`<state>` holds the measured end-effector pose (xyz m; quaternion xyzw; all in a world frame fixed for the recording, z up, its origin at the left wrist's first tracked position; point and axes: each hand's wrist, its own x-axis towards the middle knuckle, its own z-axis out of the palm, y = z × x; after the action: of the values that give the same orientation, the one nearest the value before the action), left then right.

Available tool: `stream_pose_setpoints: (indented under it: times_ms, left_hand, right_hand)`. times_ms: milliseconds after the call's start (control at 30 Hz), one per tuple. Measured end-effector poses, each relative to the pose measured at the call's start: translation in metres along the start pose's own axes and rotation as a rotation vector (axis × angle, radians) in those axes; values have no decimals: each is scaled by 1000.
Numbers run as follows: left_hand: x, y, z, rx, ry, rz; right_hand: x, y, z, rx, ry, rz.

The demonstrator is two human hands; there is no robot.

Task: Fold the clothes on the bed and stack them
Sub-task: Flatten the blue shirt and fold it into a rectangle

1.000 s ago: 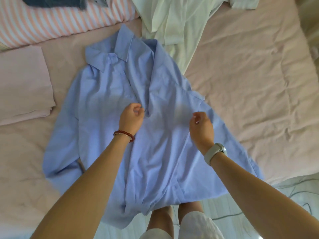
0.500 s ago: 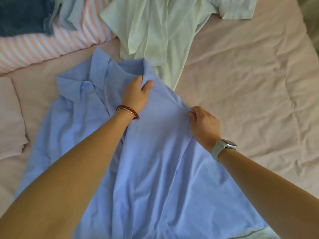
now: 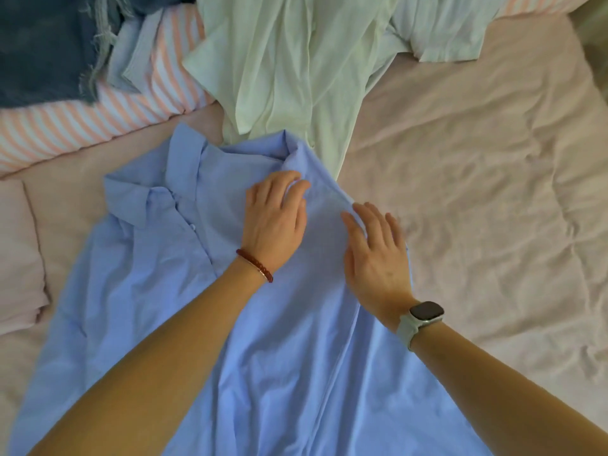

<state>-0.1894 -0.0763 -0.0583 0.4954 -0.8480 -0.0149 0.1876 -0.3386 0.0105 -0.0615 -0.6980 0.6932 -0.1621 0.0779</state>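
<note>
While the big light-blue collared cotton shirt point(image 3: 171, 291) lay spread out on the pink bed point(image 3: 477, 192), the folding looked only just begun. One pale pink folded cloth point(image 3: 16, 255) sat at the left edge. A pale green shirt point(image 3: 289, 67) and dark blue frayed denim point(image 3: 39, 47) waited unfolded near the striped pillow point(image 3: 65, 126). The left hand point(image 3: 274, 218) lay flat with loose fingers on the blue shirt. The right hand point(image 3: 375, 251) was flat too, pressing its right edge. Neither hand gripped anything.
</note>
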Motion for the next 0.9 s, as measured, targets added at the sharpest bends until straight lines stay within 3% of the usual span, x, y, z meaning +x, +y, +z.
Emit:
stream_pose_setpoints:
  times_ms: [67,133,200,267,400,533,633,700,767,833,900]
  left_hand:
    - [-21,-7,-2,85,-250,84]
    - [-32,-15,-2,161,-591,0]
    - [-33,-22,-2,134,-718,-58]
    - [-36,-23,-14,2,-625,-117]
    - [-76,-26,-60,-253,-291,-376]
    - [-169,-62,-110,-252,-122,-701]
    - [-259,-97,-148,-122,-39,-982]
    - [-314,-118,-172,-40,-39,-1202]
    - [-360,-137,-187,-57,-156,-1410]
    - [-395,-154,-193,-290,-293,-1558]
    - [-417,-162,-195,-565,-315,-1576]
  right_hand:
    - [-8,-6,6,-55,-138,-105]
    - [-14,-6,11,-109,-265,-92]
    - [-14,-7,12,-138,-342,-38]
    - [-11,-15,11,-129,-347,30]
    - [-19,-62,6,-49,-258,45]
    - [-64,-134,11,105,-214,-87]
    - [-109,-195,20,220,-260,-180]
    - [-140,-237,26,274,-323,-238]
    - [-166,-274,33,328,-398,-297]
    - [-187,-305,40,382,-464,-342]
    - [-200,-329,48,426,-542,-348]
